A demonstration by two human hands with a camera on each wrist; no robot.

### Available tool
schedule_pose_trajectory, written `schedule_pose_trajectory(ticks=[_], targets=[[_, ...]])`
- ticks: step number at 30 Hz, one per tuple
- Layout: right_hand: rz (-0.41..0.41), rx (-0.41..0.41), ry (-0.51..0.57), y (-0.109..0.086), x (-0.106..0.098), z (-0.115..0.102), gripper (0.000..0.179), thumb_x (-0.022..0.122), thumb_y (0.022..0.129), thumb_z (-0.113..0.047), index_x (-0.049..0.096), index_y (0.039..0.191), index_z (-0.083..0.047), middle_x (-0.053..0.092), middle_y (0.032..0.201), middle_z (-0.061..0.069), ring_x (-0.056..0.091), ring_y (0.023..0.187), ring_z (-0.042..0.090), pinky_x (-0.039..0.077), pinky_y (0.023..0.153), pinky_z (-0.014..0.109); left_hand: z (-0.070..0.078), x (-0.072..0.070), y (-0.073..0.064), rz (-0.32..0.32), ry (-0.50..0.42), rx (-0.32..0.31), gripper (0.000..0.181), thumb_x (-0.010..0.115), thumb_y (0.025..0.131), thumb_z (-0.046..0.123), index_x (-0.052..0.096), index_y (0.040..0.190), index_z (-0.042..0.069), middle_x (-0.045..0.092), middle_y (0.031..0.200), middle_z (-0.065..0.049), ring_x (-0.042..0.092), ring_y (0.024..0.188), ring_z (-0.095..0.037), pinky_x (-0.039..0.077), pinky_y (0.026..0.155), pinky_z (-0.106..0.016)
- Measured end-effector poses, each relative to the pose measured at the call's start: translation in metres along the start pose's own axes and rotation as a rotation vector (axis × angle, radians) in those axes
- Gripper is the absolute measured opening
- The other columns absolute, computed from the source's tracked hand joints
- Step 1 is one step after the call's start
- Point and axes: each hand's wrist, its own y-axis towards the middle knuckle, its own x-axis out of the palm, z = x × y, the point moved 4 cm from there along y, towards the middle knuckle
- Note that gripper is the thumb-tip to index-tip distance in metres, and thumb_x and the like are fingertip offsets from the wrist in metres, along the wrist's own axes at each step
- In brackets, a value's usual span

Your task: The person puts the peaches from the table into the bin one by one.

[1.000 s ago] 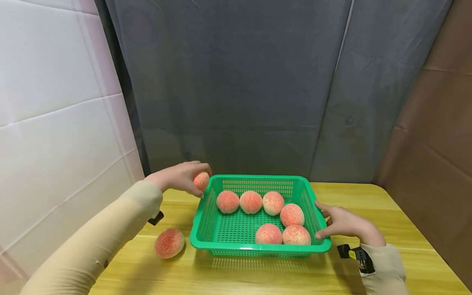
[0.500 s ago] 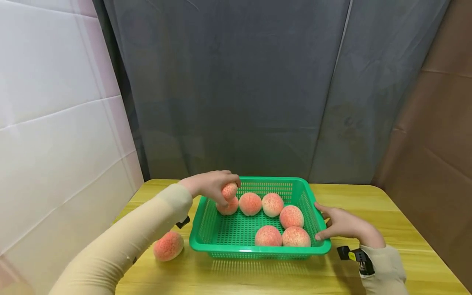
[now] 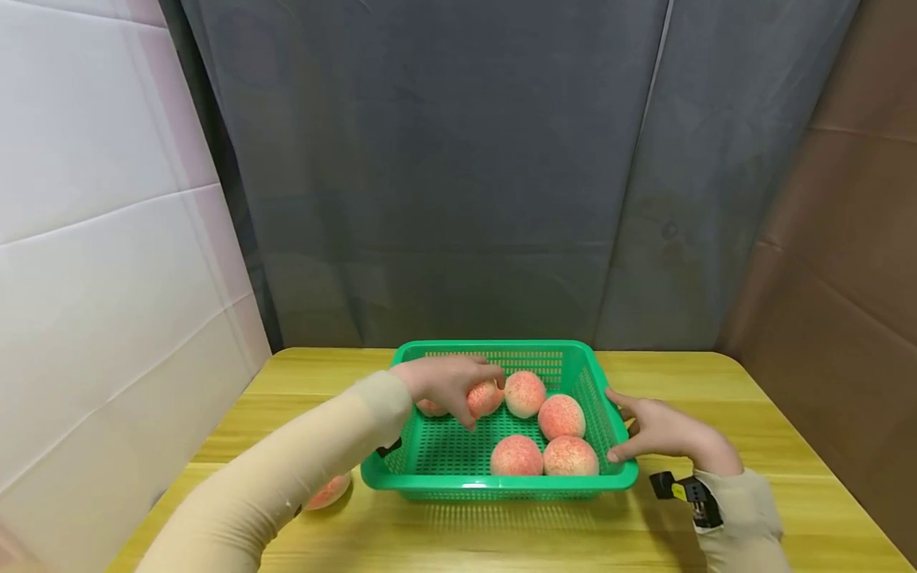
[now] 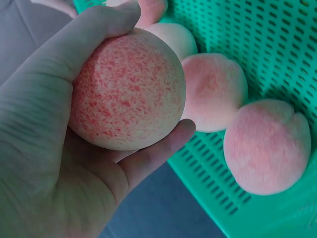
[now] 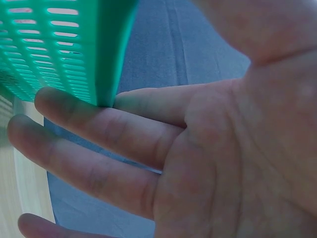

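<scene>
My left hand (image 3: 454,387) holds a speckled pink-and-cream peach (image 4: 129,89) between thumb and fingers, over the back left part of a green plastic basket (image 3: 516,482). Several peaches lie inside, among them one at the back (image 3: 524,394), one at the right (image 3: 562,417) and two at the front. The left hand and the held peach partly cover the back-left peaches. At the basket's right side, my right hand (image 3: 666,430) rests its thumb and fingers on the rim. In the right wrist view its fingers (image 5: 99,129) lie nearly straight against the basket's outer wall.
One more peach (image 3: 331,492) sits on the wooden table (image 3: 501,541) left of the basket, partly behind the left sleeve (image 3: 286,477). A grey curtain (image 3: 444,175) hangs behind the table, with a white cloth panel (image 3: 115,239) at left and a brown one (image 3: 838,263) at right.
My left hand has carried its peach from beyond the basket's left rim rightward to over the back row. The right hand stays at the rim.
</scene>
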Motion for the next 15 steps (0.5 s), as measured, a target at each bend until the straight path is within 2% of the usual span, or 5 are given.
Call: schedule_pose_trajectory(ticks=[7, 15], targets=[[-0.005, -0.006, 0.012, 0.0, 0.003, -0.004, 0.105, 0.081, 0.079, -0.022, 0.011, 0.146, 0.016, 0.054, 0.123, 0.031, 0.066, 0.09, 0.028, 0.052, 0.074, 0.034, 0.006, 0.011, 0.005, -0.016, -0.053, 0.014, 0.058, 0.083, 0.069, 0.018, 0.053, 0.117, 0.03, 0.049, 0.109, 0.009, 0.052, 0.094, -0.011, 0.046, 0.078, -0.028], [-0.008, -0.005, 0.01, -0.001, 0.004, -0.006, 0.103, 0.081, 0.079, -0.019, 0.011, 0.146, 0.017, 0.054, 0.122, 0.031, 0.066, 0.09, 0.028, 0.053, 0.074, 0.035, 0.011, 0.02, 0.009, -0.03, -0.012, 0.051, 0.055, 0.087, 0.069, 0.019, 0.053, 0.11, 0.03, 0.048, 0.106, 0.01, 0.052, 0.089, -0.01, 0.046, 0.073, -0.026]])
